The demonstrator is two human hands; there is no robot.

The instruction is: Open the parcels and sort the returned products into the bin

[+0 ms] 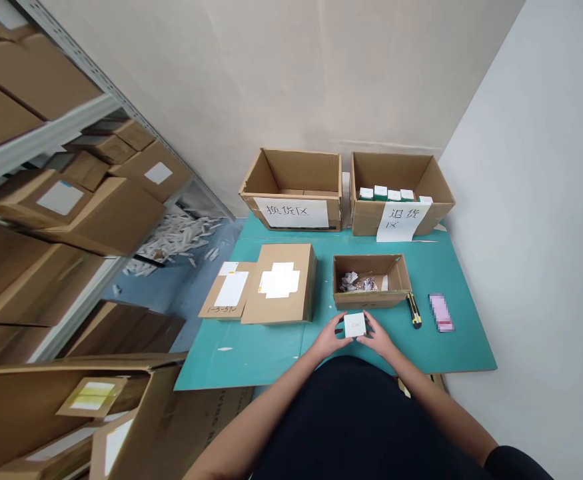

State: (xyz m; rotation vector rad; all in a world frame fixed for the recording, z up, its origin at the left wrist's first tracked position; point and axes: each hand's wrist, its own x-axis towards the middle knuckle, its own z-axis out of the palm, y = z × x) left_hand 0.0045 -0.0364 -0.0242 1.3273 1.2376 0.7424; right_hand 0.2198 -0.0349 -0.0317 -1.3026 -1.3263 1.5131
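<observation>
A small white box (355,325) is held between both hands near the table's front edge, its top face up with faint reddish print. My left hand (332,335) grips its left side, and my right hand (377,335) has its fingers on the right side. Just beyond it stands an open cardboard box (371,301) with crumpled paper and clear plastic inside. To the right of my right hand lies a yellow and black box cutter (414,311). Farther right is a pink, pixelated item (441,313).
Two cardboard boxes with handwritten paper signs stand at the back: a left one (298,212) and a right one (421,183) holding several white-and-green boxes. Closed cartons (278,283) lie on the left of the green table (266,350). Shelves of cartons (116,213) rise at left.
</observation>
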